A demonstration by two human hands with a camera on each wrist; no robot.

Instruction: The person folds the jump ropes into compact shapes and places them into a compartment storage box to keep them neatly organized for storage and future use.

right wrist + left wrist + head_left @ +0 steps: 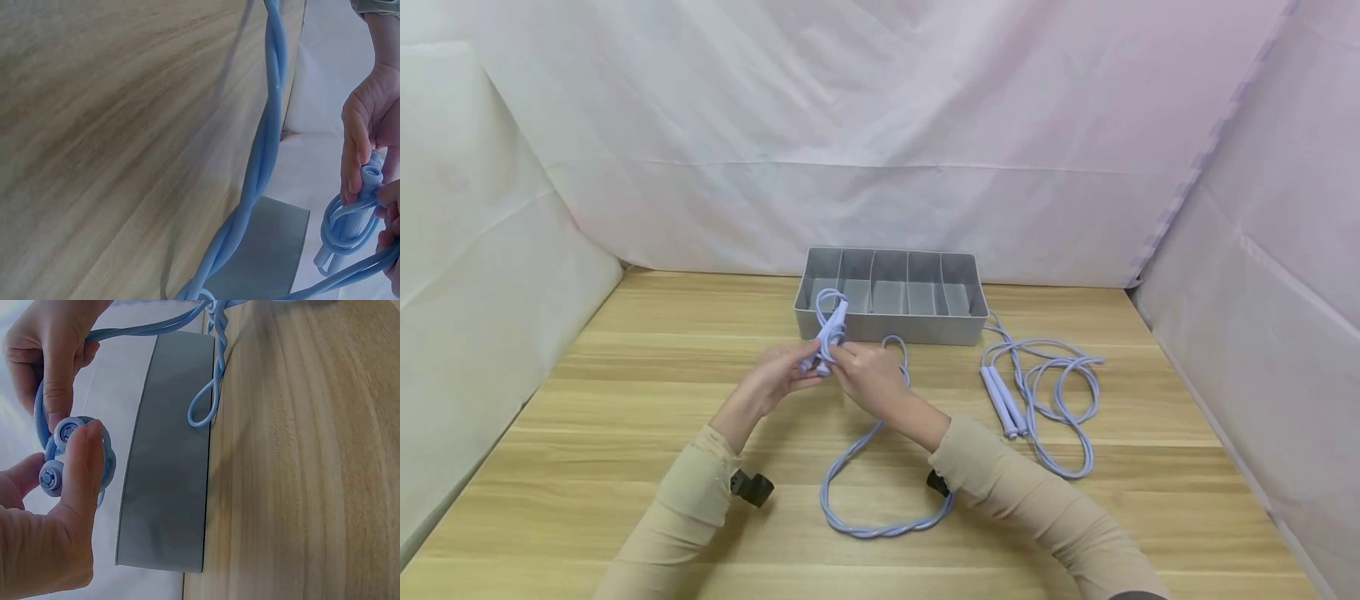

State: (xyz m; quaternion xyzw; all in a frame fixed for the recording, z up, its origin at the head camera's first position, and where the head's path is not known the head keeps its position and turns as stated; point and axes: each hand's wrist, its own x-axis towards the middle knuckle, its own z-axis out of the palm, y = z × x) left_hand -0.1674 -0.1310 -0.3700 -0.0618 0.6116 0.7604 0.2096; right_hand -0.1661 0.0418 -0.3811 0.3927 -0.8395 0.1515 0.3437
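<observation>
While my left hand (775,379) grips the rope handles (838,318) near the tray (917,328), my right hand (868,379) pinches the cord (887,531); winding, I judge, is the step; the next turn needs slack from the table (625,400).

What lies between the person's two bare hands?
Between the left hand and right hand, the head view shows two pale-blue cylindrical handles wrapped in matching cord.
</observation>
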